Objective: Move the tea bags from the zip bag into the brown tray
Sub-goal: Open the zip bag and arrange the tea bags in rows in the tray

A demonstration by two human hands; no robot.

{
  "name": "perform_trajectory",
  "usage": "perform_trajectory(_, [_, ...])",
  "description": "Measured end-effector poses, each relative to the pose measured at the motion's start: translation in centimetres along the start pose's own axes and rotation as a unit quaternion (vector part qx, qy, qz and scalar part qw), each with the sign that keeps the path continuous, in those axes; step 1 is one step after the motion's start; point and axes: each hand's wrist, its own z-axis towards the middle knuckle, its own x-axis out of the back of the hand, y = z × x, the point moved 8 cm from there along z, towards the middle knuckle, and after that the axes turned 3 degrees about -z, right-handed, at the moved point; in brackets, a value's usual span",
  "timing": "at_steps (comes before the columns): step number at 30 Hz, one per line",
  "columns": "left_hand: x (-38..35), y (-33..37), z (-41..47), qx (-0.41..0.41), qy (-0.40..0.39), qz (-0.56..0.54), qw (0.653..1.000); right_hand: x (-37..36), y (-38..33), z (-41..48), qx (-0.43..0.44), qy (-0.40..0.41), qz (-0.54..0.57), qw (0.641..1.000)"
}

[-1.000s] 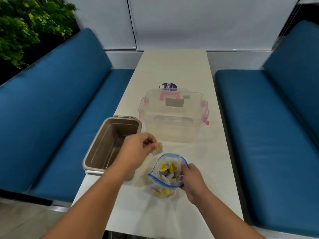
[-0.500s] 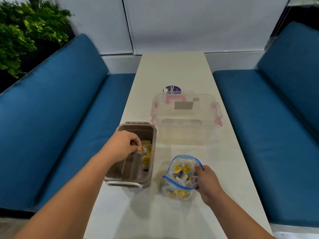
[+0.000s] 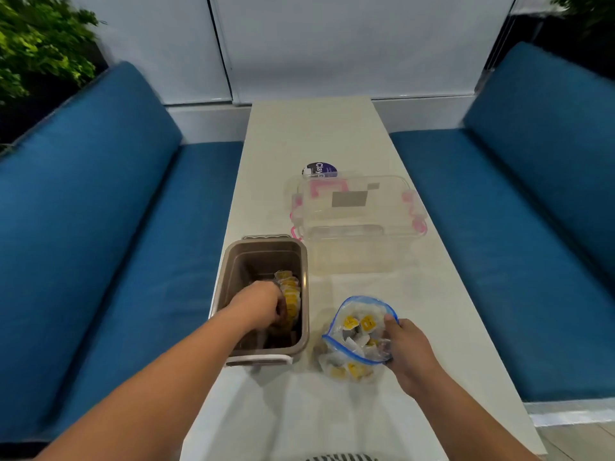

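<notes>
One long pale counter (image 3: pixel 299 134): carries everything.
Clear plastic box with pink clips (image 3: pixel 359 221): lid on, behind the tray.
Brown plastic tray (image 3: pixel 305 287): near the counter's left edge; small yellow tea bags (image 3: pixel 290 292) stand in a row by its right wall.
Clear zip bag with blue rim (image 3: pixel 352 342): just right of the tray, open, more inside.
Left hand (image 3: pixel 259 306): in the tray, fingers curled at the row; can't tell if it holds one.
Right hand (image 3: pixel 407 347): pinches the bag's rim.
Tip: let go softly beside the row.

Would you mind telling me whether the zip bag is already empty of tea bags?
No, several yellow-labelled tea bags show inside the zip bag that the right hand grips.
</notes>
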Motion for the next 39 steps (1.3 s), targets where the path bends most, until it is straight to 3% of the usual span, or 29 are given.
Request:
perform_trajectory(14, [-1.8, -0.6, 2.5, 0.064, 0.007, 0.045, 0.997, 0.7, -0.3, -1.9, -0.014, 0.019, -0.017, 1.000])
perform_trajectory(19, [-0.3, 0.0, 1.5, 0.062, 0.007, 0.015, 0.998, 0.8, -0.2, -2.1, -0.032, -0.014, -0.050, 0.998])
perform_trajectory(24, [6.2, 2.6, -3.1, 0.033, 0.128, -0.068, 0.989, 1.4, 0.6, -2.3, -0.055, -0.053, -0.114, 0.991])
perform_trajectory(28, [9.7, 7.4, -7.2, -0.025, 0.242, -0.204, 0.948, 1.6, 1.9, -3.0, -0.115, -0.111, -0.169, 0.973])
perform_trajectory(30, [9.0, 10.8, -7.8, -0.075, 0.237, -0.246, 0.937, 1.5, 2.3, -3.2, -0.145, -0.139, -0.166, 0.965])
perform_trajectory(33, [5.6, 15.1, -6.7, -0.110, 0.190, -0.223, 0.950, 1.3, 2.1, -3.2, -0.158, -0.171, -0.151, 0.961])
perform_trajectory(39, [-1.9, 16.6, -1.8, -0.033, 0.124, -0.136, 0.982, 2.1, 0.4, -2.7, -0.120, -0.196, -0.139, 0.963])
